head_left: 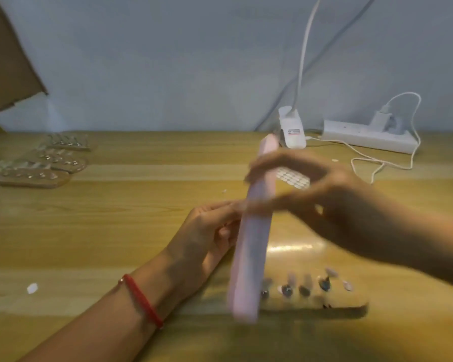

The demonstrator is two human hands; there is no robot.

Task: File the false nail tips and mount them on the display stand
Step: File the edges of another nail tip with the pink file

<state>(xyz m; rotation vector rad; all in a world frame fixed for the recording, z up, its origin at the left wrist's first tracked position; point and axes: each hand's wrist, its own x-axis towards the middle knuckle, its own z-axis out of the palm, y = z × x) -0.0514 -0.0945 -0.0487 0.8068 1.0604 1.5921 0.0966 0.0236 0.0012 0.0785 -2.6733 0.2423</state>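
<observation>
Left hand (207, 231), red cord (141, 299) at wrist, pinches something small against a long pink nail file (249, 244); right hand (317, 189) pinches the file near-upright, seemingly to stroke its edge.

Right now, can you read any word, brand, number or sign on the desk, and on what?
No text is readable.
White clip-on lamp base: small label with dark and red print, too blurred to read.
White plastic power strip: faint marks, too small to read.
Long pink nail file, wooden display stand: no text visible.
</observation>
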